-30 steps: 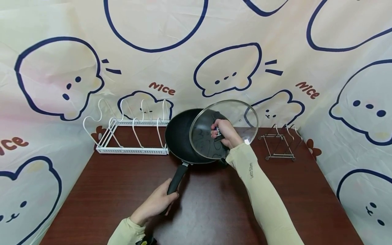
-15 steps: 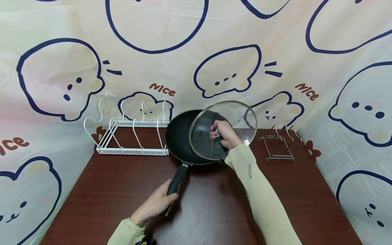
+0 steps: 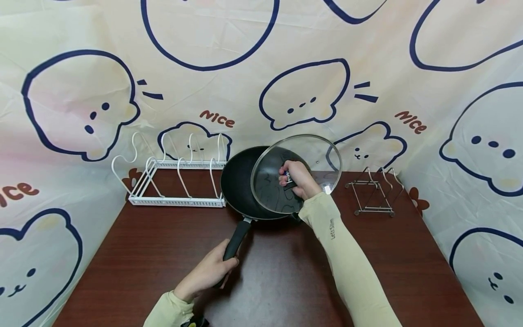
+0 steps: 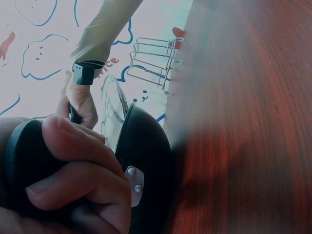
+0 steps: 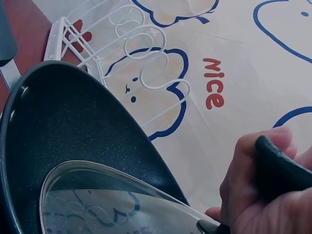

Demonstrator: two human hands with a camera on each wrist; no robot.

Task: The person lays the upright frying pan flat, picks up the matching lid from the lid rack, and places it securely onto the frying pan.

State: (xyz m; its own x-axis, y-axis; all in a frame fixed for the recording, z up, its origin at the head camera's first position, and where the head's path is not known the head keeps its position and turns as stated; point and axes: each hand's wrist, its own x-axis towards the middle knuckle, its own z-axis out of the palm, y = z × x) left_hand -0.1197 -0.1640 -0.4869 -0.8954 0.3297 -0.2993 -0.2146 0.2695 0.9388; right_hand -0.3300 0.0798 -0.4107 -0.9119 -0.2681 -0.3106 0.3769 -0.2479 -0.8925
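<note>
A black frying pan (image 3: 241, 181) stands at the back middle of the table, its long handle (image 3: 238, 236) toward the front. My left hand (image 3: 208, 271) grips that handle; in the left wrist view the fingers (image 4: 83, 180) curl round it. My right hand (image 3: 299, 179) holds a round glass lid (image 3: 323, 156) by its black knob (image 5: 282, 173). Tilted, the lid overlaps the right part of the pan, its rim sticking out past the pan on the right. In the right wrist view the lid's near rim (image 5: 73, 163) lies over the pan's dark inside (image 5: 87, 117).
To the left of the pan stands a white wire rack (image 3: 175, 201) with upright loops, close to the pan's edge. A small metal rack (image 3: 373, 209) sits on the right of the brown table (image 3: 286, 281). Behind hangs a cartoon-printed cloth (image 3: 237, 91).
My right hand has drifted slightly left with the lid, which covers a little more of the pan. My left hand stays on the pan's handle.
</note>
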